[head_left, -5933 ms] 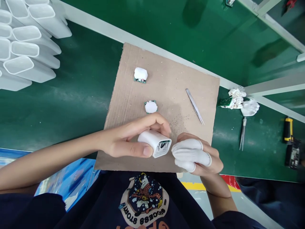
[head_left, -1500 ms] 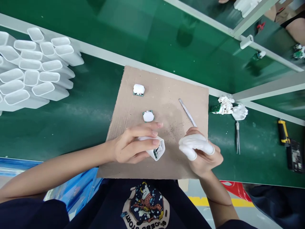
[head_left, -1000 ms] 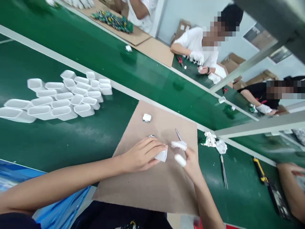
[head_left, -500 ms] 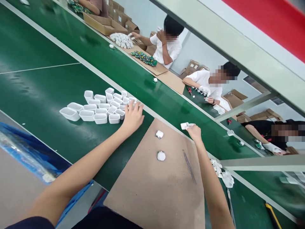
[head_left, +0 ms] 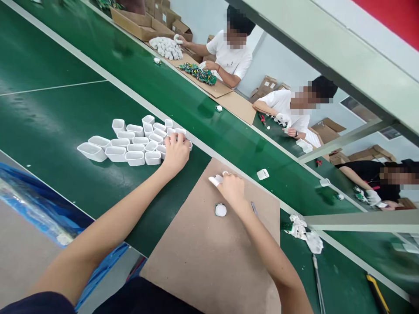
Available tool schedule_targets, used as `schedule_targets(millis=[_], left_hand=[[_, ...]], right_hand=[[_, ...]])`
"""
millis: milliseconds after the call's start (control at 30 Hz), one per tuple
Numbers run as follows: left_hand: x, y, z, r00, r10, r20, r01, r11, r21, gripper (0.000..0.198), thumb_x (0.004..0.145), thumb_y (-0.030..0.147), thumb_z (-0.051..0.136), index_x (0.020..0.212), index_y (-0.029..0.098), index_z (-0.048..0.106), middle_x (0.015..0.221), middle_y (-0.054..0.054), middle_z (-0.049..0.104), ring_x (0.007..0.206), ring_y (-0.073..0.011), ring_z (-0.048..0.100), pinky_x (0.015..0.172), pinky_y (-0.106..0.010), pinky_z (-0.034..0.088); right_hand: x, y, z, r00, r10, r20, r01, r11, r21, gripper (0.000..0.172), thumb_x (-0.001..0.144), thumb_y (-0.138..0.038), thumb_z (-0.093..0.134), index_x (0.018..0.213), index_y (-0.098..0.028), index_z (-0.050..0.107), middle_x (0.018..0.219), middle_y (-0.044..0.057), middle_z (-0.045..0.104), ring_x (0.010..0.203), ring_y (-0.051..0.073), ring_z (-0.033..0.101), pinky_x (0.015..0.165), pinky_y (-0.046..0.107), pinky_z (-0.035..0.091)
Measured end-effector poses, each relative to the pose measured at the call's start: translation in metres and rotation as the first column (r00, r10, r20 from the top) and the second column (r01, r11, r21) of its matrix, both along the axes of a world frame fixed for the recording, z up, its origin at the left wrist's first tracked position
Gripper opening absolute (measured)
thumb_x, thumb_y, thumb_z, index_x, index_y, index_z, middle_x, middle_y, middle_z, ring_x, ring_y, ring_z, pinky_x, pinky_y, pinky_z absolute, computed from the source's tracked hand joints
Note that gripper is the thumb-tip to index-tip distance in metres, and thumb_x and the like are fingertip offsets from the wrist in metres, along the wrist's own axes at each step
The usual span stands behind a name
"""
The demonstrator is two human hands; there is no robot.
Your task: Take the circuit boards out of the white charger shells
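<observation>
My left hand (head_left: 177,153) curls its fingers over a white plastic case at the right end of a cluster of open-topped white plastic cases (head_left: 135,147). Its fingertips and most of that case are hidden. On the brown cardboard, my right hand (head_left: 231,188), with white finger covers on the fingertips, pinches at a small white-topped circuit board, which the fingers largely hide. Just below lies another small white-topped circuit board (head_left: 220,209). Tweezers (head_left: 254,209) lie partly hidden beside my right forearm. A white case (head_left: 262,174) rests on the green belt beyond my right hand.
The cardboard sheet (head_left: 209,261) covers the bench before me. At right lie crumpled white pieces (head_left: 306,233), a long metal tool (head_left: 317,279) and a yellow-black cutter (head_left: 377,293). A pale metal frame (head_left: 353,223) crosses the right side. Several co-workers sit across the belt (head_left: 196,117).
My right hand has let go of a white case on the belt and moved left to the upper circuit board on the cardboard. My left hand's spread fingers have closed over a case.
</observation>
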State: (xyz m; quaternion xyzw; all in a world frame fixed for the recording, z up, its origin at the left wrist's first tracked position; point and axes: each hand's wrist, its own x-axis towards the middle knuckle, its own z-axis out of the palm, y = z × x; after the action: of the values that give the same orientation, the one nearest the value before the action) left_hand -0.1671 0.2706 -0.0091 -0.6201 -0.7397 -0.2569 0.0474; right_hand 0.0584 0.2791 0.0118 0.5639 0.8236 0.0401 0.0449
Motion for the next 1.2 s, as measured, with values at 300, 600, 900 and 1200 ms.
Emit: schedule_targets(millis=[300,600,900,1200], left_hand=[[0.062,-0.033,0.008,0.916,-0.392,0.078,0.4,0.906,-0.136,0.018,0.091,0.016,0.042,0.093,0.014,0.06,0.11,-0.013,0.059,0.098,-0.0263,0.062,0.075,-0.035,0.052],[0.062,-0.044,0.004,0.717,-0.567,0.406,0.684,0.684,-0.253,0.057,0.075,0.03,0.073,0.123,0.016,0.045,0.118,-0.009,0.061,0.09,-0.0245,0.068,0.068,-0.03,0.052],[0.066,-0.045,0.007,0.542,-0.634,0.552,0.798,0.594,-0.101,0.023,0.087,0.023,0.058,0.11,0.019,0.054,0.111,-0.007,0.063,0.105,-0.0238,0.062,0.089,-0.035,0.049],[0.115,-0.098,0.023,0.292,-0.729,0.619,0.872,0.469,0.141,0.052,0.084,0.009,0.054,0.133,0.023,0.042,0.133,-0.01,0.058,0.121,-0.023,0.06,0.099,-0.038,0.052]], right_hand=[[0.026,-0.01,0.019,0.981,0.191,0.024,-0.183,0.966,-0.185,0.031,0.086,-0.017,0.059,0.116,-0.015,0.063,0.116,0.015,0.067,0.117,0.029,0.058,0.09,0.034,0.046],[0.043,0.002,0.009,0.955,0.181,-0.235,-0.245,0.928,-0.279,0.011,0.079,-0.012,0.065,0.09,-0.014,0.066,0.099,0.012,0.063,0.103,0.028,0.056,0.092,0.038,0.045],[0.112,-0.031,-0.004,0.554,-0.023,-0.832,-0.319,0.917,-0.238,0.047,0.078,-0.039,0.074,0.121,-0.025,0.062,0.119,0.008,0.064,0.108,0.024,0.062,0.099,0.044,0.048],[0.138,-0.116,-0.012,-0.028,-0.257,-0.966,-0.265,0.934,-0.241,0.049,0.074,-0.052,0.078,0.116,-0.032,0.064,0.119,0.006,0.068,0.103,0.026,0.069,0.088,0.045,0.058]])
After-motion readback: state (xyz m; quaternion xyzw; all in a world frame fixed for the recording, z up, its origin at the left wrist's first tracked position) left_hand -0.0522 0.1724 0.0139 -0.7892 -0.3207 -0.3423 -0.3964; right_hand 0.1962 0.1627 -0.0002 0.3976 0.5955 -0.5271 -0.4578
